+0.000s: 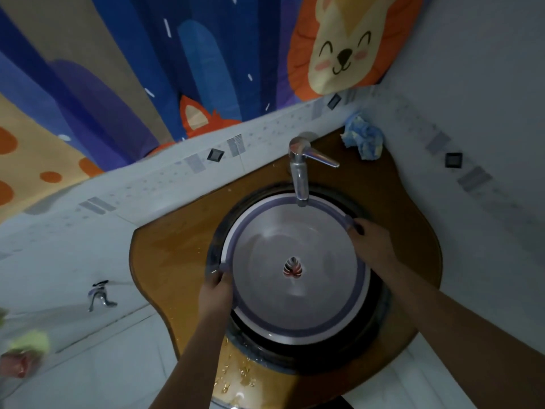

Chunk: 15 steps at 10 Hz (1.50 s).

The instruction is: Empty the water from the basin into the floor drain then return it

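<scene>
Purple-rimmed plastic basin (295,261), round and pale inside, seated in the dark sink bowl (380,326) of an amber-brown counter (177,261). Both hands grip the basin by its rim. Left hand (214,293): closed on the near-left edge, thumb over the rim, fingers tucked beneath and out of sight. Right hand (370,243): closed on the far-right edge, dark-painted thumbnail lying on the rim's top. The basin spans the space between the two hands, touching each. A leaf motif (292,267) in red and dark tones marks the centre of its floor, midway between the hands; faint glints on the floor suggest water, though the level cannot be read. Chrome tap (299,172): beyond the hands, its spout ending just over the far rim, its lever pointing right. Crumpled blue cloth (363,138): on the counter beyond the right hand, against the tiled wall (472,98). Water droplets (236,376): on the counter just right of the left forearm. Cartoon-animal curtain (147,69): hanging well beyond the left hand. Wall valve (99,296): left of the left hand, well apart.
</scene>
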Each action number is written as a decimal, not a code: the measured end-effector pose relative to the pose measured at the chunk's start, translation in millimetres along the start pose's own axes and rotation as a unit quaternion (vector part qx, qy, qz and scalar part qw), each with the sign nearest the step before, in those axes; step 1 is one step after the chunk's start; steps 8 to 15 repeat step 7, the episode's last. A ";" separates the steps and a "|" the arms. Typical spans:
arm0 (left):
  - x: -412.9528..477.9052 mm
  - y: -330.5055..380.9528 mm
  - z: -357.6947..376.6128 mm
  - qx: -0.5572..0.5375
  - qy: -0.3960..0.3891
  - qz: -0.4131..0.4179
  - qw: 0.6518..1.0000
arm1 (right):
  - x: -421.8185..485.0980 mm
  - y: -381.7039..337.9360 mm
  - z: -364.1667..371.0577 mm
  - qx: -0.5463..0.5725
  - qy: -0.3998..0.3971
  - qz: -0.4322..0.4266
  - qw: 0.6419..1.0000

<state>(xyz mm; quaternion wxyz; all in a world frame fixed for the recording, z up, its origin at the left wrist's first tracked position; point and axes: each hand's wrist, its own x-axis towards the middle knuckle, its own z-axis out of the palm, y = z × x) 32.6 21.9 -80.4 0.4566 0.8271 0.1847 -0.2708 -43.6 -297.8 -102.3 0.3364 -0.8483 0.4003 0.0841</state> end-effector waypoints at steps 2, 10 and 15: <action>4.1 -7.8 5.7 0.019 -0.005 0.008 1.000 | 3.3 4.0 0.8 -0.016 -0.014 -0.002 1.000; -9.4 -6.0 12.1 0.190 -0.059 0.069 0.978 | -13.1 -7.7 -33.3 0.103 -0.009 0.015 0.995; -9.4 -6.0 12.1 0.190 -0.059 0.069 0.978 | -13.1 -7.7 -33.3 0.103 -0.009 0.015 0.995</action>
